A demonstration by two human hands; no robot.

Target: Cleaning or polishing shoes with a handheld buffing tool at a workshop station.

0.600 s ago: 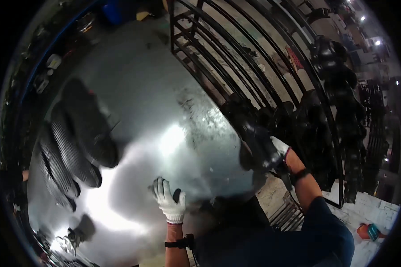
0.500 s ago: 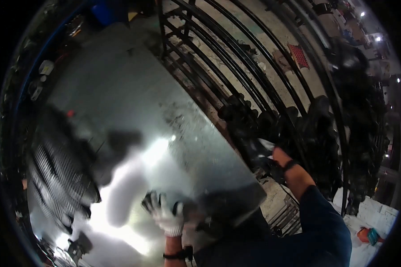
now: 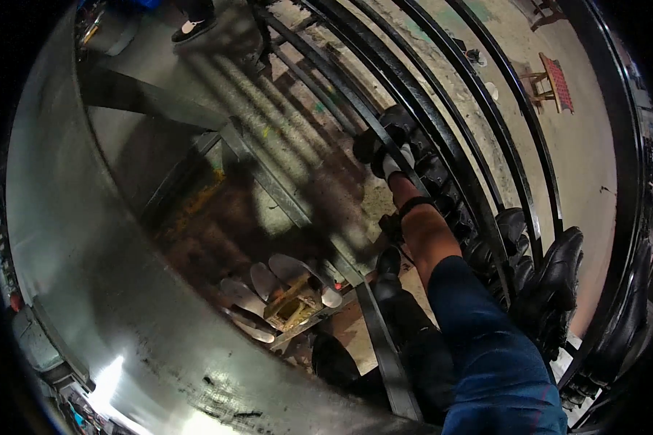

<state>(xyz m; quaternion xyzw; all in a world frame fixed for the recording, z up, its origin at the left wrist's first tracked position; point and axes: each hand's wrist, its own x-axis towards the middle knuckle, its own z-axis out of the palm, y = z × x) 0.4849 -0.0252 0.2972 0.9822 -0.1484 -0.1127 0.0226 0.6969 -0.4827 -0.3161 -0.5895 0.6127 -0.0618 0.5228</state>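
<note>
My right arm stretches forward to the black shoes point(image 3: 442, 170) set along a rack of black metal bars point(image 3: 479, 80). At their far end is my right hand point(image 3: 401, 158), with a white glove cuff at the wrist. Its fingers are lost among a bar and dark shoes, so their grip does not show. More black shoes point(image 3: 559, 279) sit on the rack to the right of my arm. My left hand is out of view.
A grey metal tabletop point(image 3: 116, 283) curves along the left, with a metal leg frame point(image 3: 290, 203) beyond its edge. Below are several pale sole-shaped pieces point(image 3: 243, 295) and a yellowish block point(image 3: 294, 308). A red-topped stool point(image 3: 556, 83) stands beyond the rack; someone's foot point(image 3: 192, 30) shows far off.
The view has swung toward the rack and floor, and the tabletop has shifted left. My left hand, earlier over the tabletop, has left the view. My right arm reaches farther forward along the rack.
</note>
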